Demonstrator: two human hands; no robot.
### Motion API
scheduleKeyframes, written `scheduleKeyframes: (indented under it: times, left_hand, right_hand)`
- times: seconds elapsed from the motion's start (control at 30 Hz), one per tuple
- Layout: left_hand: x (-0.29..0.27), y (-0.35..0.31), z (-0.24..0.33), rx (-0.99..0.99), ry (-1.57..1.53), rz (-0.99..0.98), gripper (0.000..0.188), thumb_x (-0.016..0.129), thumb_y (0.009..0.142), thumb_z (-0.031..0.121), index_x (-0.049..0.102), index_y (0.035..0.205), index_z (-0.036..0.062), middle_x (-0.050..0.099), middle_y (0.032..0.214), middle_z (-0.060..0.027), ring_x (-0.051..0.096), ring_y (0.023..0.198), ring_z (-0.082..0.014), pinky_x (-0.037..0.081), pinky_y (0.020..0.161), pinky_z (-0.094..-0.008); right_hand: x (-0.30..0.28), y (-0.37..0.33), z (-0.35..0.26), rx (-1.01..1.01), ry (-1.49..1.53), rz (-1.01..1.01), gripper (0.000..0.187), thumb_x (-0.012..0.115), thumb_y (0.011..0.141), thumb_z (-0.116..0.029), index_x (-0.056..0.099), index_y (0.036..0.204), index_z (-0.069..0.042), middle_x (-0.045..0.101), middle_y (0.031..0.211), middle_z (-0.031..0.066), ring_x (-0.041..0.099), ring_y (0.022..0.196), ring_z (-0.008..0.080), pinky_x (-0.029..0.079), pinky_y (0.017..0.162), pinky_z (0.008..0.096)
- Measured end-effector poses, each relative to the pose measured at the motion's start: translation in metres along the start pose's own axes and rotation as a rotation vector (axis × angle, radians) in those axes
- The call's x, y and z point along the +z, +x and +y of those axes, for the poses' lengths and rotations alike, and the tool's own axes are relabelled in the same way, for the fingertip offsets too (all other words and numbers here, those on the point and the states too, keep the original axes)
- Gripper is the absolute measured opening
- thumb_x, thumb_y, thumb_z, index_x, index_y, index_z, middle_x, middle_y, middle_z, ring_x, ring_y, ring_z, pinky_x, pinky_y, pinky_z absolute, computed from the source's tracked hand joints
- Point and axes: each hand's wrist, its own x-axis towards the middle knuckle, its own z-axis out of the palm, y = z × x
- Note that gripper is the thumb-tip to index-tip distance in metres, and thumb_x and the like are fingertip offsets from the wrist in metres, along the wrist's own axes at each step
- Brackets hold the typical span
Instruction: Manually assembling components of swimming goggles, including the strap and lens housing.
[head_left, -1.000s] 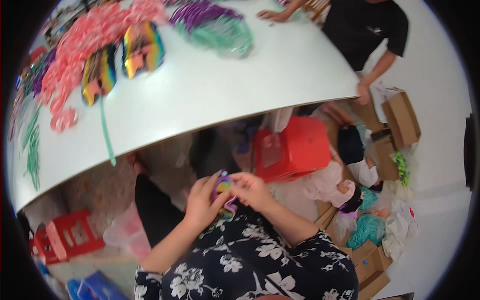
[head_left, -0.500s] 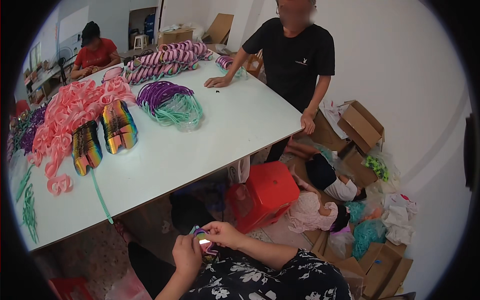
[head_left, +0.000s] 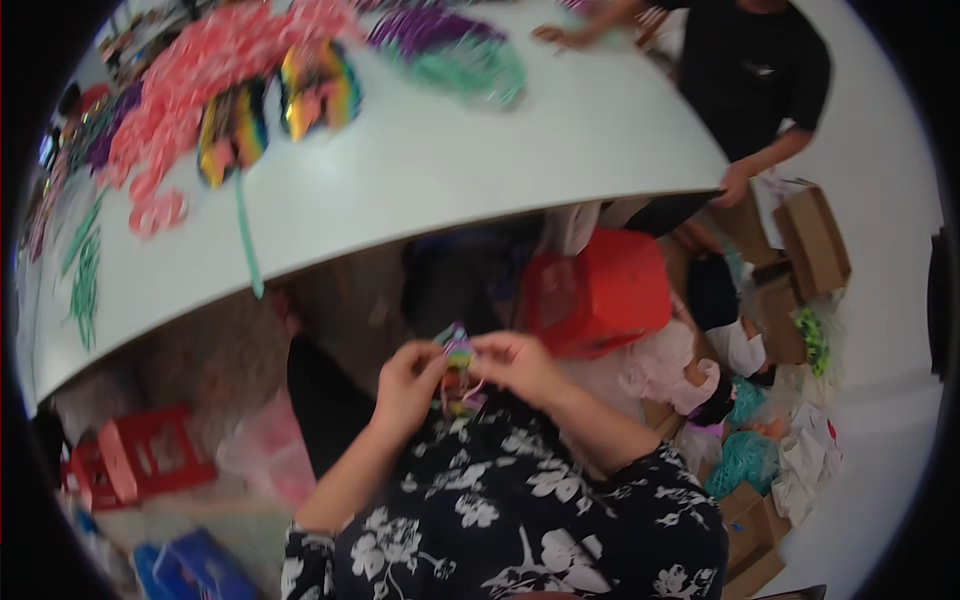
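Observation:
Over my lap, a pair of goggles [head_left: 460,364] with a shiny rainbow lens and a pink-purple frame is held up between my two hands. My left hand [head_left: 407,386] pinches its left side, the fingers bent at the edge. From the other side my right hand [head_left: 522,370] grips the upper right part with thumb and fingers. Motion blur hides the fine detail of the frame. On the white table [head_left: 560,140] ahead lie two stacks of rainbow lenses [head_left: 233,135] and a mint strap [head_left: 247,240] whose end reaches the near edge.
Pink frames [head_left: 215,80], a purple-and-mint strap bundle [head_left: 450,50] and loose mint strips [head_left: 85,285] lie on the table. A red stool [head_left: 600,295] stands right of my knees. Behind it, people lie among cardboard boxes [head_left: 815,245]. A person in black [head_left: 755,80] stands at the table's right corner.
My view has tilted down and shifted left, so the table sits higher and more of my lap shows. Both hands keep hold of the goggles.

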Motion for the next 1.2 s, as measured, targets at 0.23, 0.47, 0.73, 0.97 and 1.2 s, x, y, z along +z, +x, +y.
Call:
scheduleKeyframes:
  times: [0.23, 0.47, 0.73, 0.97, 1.2]
  left_hand:
    - [0.005, 0.003, 0.012, -0.226, -0.314, -0.128, 0.018, 0.067, 0.095, 0.009, 0.063, 0.107, -0.0039, 0.069, 0.091, -0.0056, 0.065, 0.082, -0.0096, 0.052, 0.071, -0.0235]
    - [-0.002, 0.026, 0.013, -0.436, -0.407, -0.289, 0.015, 0.067, 0.094, 0.006, 0.064, 0.105, -0.0028, 0.068, 0.093, -0.0042, 0.063, 0.084, -0.0091, 0.05, 0.075, -0.0222]
    - [-0.006, -0.01, 0.004, -0.142, 0.096, -0.146, 0.021, 0.075, 0.088, 0.007, 0.065, 0.104, -0.0024, 0.068, 0.087, -0.0028, 0.063, 0.076, -0.0068, 0.052, 0.07, -0.0229]
    - [0.0, -0.007, -0.014, -0.225, 0.135, -0.143, 0.021, 0.079, 0.085, 0.014, 0.064, 0.09, 0.0001, 0.066, 0.078, -0.0025, 0.06, 0.068, -0.007, 0.049, 0.062, -0.0246]
    - [0.013, -0.012, -0.003, -0.004, 0.438, -0.043, 0.024, 0.079, 0.083, 0.014, 0.061, 0.088, -0.0008, 0.063, 0.075, -0.01, 0.061, 0.063, -0.0164, 0.049, 0.06, -0.0306]
  right_hand:
    - [-0.015, 0.007, -0.009, 0.12, 0.111, 0.012, 0.023, 0.075, 0.088, -0.015, 0.069, 0.105, 0.0, 0.067, 0.084, -0.0002, 0.056, 0.069, 0.0047, 0.042, 0.059, 0.0196]
    - [-0.047, 0.047, -0.001, 0.394, 0.355, -0.239, 0.013, 0.073, 0.09, -0.013, 0.065, 0.094, -0.002, 0.061, 0.076, -0.0009, 0.052, 0.062, 0.0058, 0.04, 0.054, 0.0201]
    - [-0.002, 0.011, 0.03, -0.149, 0.264, 0.06, 0.03, 0.072, 0.09, -0.003, 0.053, 0.114, 0.0, 0.065, 0.098, 0.0067, 0.063, 0.082, 0.0087, 0.053, 0.072, 0.0224]
    - [0.017, 0.0, 0.043, -0.199, 0.231, 0.178, 0.037, 0.071, 0.088, 0.005, 0.046, 0.115, 0.001, 0.062, 0.1, 0.008, 0.064, 0.09, 0.0112, 0.055, 0.078, 0.0246]
    - [0.021, -0.002, 0.057, -0.242, 0.186, 0.25, 0.039, 0.07, 0.088, 0.005, 0.045, 0.117, 0.002, 0.063, 0.099, 0.0084, 0.065, 0.088, 0.0118, 0.056, 0.076, 0.0251]
